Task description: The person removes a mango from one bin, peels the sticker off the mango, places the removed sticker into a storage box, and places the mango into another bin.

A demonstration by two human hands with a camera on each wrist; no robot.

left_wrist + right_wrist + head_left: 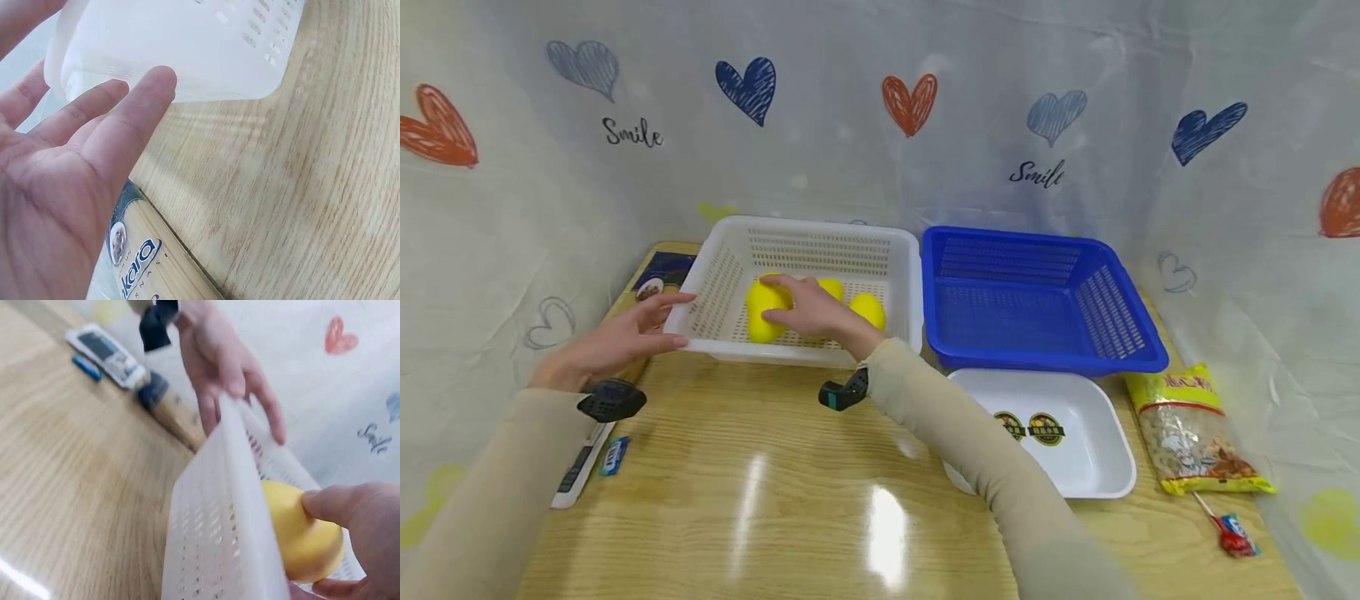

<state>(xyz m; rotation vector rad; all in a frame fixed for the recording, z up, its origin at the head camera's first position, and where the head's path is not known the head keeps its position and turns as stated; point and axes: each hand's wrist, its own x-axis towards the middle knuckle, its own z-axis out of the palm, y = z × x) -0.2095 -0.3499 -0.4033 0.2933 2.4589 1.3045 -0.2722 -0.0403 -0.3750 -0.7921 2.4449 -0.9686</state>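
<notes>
A white perforated basket [820, 354] stands at the back of the wooden table with several smooth yellow fruits [868, 311] in it. My right hand [820, 310] reaches over its front rim and grips a yellow fruit [297, 534] at the basket's left part, thumb on one side; the other fingers are partly hidden. My left hand [617, 340] touches the basket's left rim near the front corner, with its fingers extended. From the left wrist view, the palm and fingers of that hand [75, 150] lie beside the basket's outer wall.
A blue basket [1015, 362] stands right of the white one, a white tray [1108, 442] before it. Farther right lie a yellow-topped food bag [1195, 433] and a lollipop [1234, 533]. Left are a pasta packet [150, 256], a white device [112, 353] and a small blue packet [613, 456].
</notes>
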